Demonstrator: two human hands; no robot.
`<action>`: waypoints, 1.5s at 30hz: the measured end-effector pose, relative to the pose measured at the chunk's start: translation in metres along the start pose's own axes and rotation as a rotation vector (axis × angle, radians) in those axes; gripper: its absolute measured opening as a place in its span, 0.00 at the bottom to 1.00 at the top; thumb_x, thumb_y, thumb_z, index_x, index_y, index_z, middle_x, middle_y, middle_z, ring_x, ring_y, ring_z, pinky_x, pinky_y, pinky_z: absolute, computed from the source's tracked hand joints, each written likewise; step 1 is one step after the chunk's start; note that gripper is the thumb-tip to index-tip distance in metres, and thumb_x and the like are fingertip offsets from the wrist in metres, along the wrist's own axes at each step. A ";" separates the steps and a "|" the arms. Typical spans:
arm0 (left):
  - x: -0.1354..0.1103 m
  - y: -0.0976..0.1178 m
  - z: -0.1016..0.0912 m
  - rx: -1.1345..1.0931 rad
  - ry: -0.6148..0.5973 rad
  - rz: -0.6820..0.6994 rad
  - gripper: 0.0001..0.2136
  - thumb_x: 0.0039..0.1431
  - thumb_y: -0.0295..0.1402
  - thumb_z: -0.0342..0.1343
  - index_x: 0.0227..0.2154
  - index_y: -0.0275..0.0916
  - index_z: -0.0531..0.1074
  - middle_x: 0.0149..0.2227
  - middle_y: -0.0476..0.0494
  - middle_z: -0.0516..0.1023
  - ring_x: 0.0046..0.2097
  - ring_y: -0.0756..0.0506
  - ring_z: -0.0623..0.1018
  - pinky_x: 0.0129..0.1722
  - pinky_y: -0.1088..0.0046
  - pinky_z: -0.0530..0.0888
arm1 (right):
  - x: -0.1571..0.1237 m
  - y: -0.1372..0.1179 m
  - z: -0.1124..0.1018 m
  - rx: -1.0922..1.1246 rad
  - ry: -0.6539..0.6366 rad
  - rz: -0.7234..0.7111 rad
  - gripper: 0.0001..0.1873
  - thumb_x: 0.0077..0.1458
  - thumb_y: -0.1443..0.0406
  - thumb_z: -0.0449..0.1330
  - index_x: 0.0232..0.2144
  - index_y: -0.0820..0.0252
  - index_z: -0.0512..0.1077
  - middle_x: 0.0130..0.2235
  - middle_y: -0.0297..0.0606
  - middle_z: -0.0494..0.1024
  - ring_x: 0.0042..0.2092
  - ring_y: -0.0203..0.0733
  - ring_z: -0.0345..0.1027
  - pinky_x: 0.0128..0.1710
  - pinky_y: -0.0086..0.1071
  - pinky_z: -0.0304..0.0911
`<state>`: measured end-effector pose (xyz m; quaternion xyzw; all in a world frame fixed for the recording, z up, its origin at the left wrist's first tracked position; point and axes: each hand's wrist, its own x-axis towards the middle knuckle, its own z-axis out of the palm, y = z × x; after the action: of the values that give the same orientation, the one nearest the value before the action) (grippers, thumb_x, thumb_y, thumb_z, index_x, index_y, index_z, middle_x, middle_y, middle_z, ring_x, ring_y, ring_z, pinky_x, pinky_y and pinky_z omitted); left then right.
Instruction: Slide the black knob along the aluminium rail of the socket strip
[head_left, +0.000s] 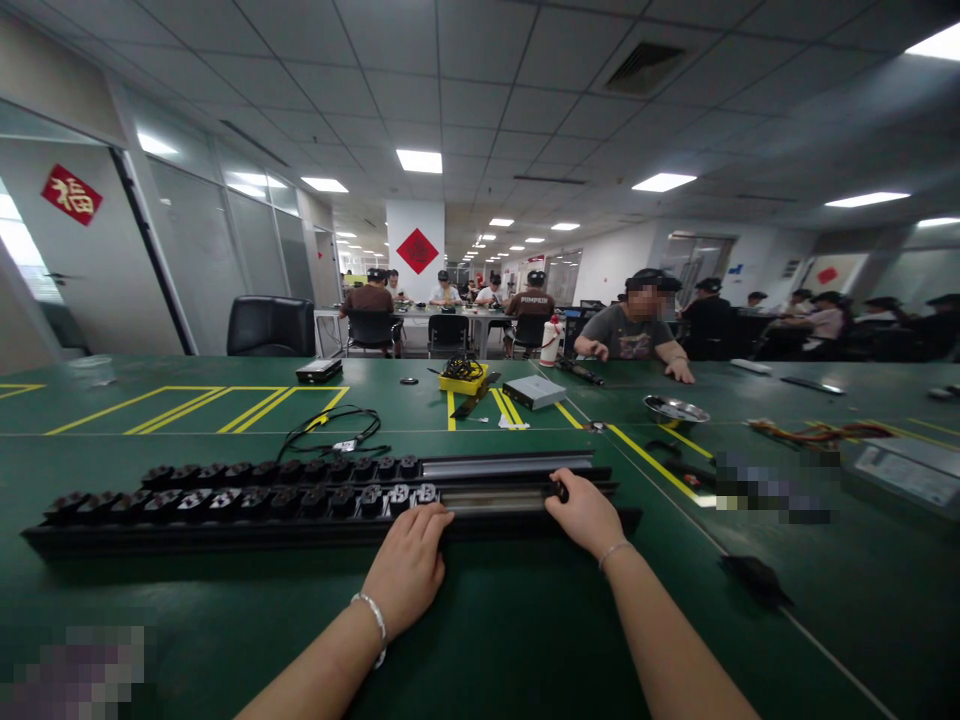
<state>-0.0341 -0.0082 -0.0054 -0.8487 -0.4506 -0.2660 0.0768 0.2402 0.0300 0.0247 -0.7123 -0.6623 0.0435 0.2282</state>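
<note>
Two long black channel rails lie side by side across the table in front of me. Black socket modules with pale markings fill the left and middle of the front rail. A similar row sits in the rear rail, whose right part shows a bare grey channel. My left hand is closed over the front rail's near edge, fingertips by the last modules of the row. My right hand pinches a small black socket module at the right part of the front channel, apart from the row.
Behind the rails are a coiled black cable, a yellow box of cables, a grey drive box and a metal bowl. A power supply unit stands right. Across the table sits another person.
</note>
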 end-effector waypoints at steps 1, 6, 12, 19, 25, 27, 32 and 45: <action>0.000 0.000 0.000 0.001 0.002 0.002 0.22 0.46 0.20 0.45 0.47 0.39 0.62 0.49 0.43 0.66 0.51 0.44 0.65 0.53 0.61 0.62 | 0.000 0.000 0.000 -0.001 0.000 0.001 0.15 0.46 0.64 0.51 0.39 0.55 0.66 0.39 0.37 0.71 0.40 0.40 0.63 0.34 0.28 0.52; 0.000 0.000 -0.001 0.012 0.013 0.014 0.23 0.45 0.20 0.46 0.47 0.39 0.62 0.48 0.43 0.67 0.51 0.44 0.65 0.54 0.62 0.61 | 0.000 0.001 -0.003 -0.028 -0.014 -0.062 0.14 0.47 0.65 0.50 0.39 0.56 0.66 0.38 0.37 0.72 0.42 0.40 0.63 0.39 0.29 0.52; 0.000 0.000 0.000 0.014 0.010 0.003 0.22 0.46 0.20 0.46 0.47 0.39 0.62 0.48 0.43 0.67 0.51 0.44 0.65 0.53 0.61 0.62 | 0.000 0.000 -0.006 -0.036 -0.027 -0.070 0.14 0.47 0.64 0.50 0.38 0.56 0.66 0.38 0.37 0.72 0.43 0.41 0.62 0.38 0.29 0.52; 0.000 0.000 0.000 0.001 0.004 0.003 0.22 0.46 0.20 0.45 0.47 0.39 0.62 0.49 0.43 0.67 0.51 0.43 0.66 0.53 0.60 0.62 | 0.000 0.002 -0.002 -0.037 -0.013 -0.064 0.14 0.47 0.64 0.50 0.39 0.55 0.66 0.38 0.37 0.72 0.41 0.40 0.62 0.35 0.28 0.52; 0.000 0.001 0.000 -0.004 0.009 0.001 0.22 0.46 0.21 0.45 0.47 0.40 0.62 0.49 0.43 0.67 0.51 0.43 0.66 0.53 0.59 0.62 | 0.001 0.003 -0.002 -0.031 -0.022 -0.046 0.14 0.47 0.64 0.51 0.39 0.55 0.66 0.38 0.37 0.71 0.41 0.39 0.63 0.34 0.28 0.52; 0.000 0.001 -0.001 -0.001 0.006 0.003 0.22 0.46 0.21 0.45 0.47 0.40 0.62 0.49 0.44 0.67 0.51 0.44 0.65 0.53 0.60 0.62 | 0.001 0.004 -0.002 -0.026 -0.023 -0.039 0.15 0.47 0.64 0.51 0.40 0.55 0.66 0.38 0.37 0.71 0.41 0.40 0.63 0.34 0.28 0.52; 0.000 0.001 -0.001 0.006 0.011 -0.003 0.22 0.46 0.21 0.46 0.47 0.40 0.62 0.48 0.44 0.67 0.51 0.44 0.66 0.53 0.61 0.62 | 0.001 0.004 -0.002 -0.014 -0.023 -0.055 0.14 0.47 0.64 0.50 0.39 0.55 0.66 0.38 0.36 0.72 0.41 0.40 0.63 0.34 0.28 0.52; 0.000 0.000 0.000 0.008 0.010 0.007 0.22 0.46 0.20 0.45 0.47 0.39 0.62 0.48 0.44 0.67 0.51 0.44 0.65 0.54 0.62 0.62 | 0.000 0.002 -0.010 -0.092 -0.033 -0.103 0.13 0.46 0.63 0.50 0.36 0.57 0.67 0.37 0.37 0.73 0.40 0.42 0.63 0.45 0.35 0.48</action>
<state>-0.0342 -0.0084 -0.0059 -0.8487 -0.4482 -0.2681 0.0834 0.2459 0.0272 0.0329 -0.6861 -0.7032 0.0130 0.1861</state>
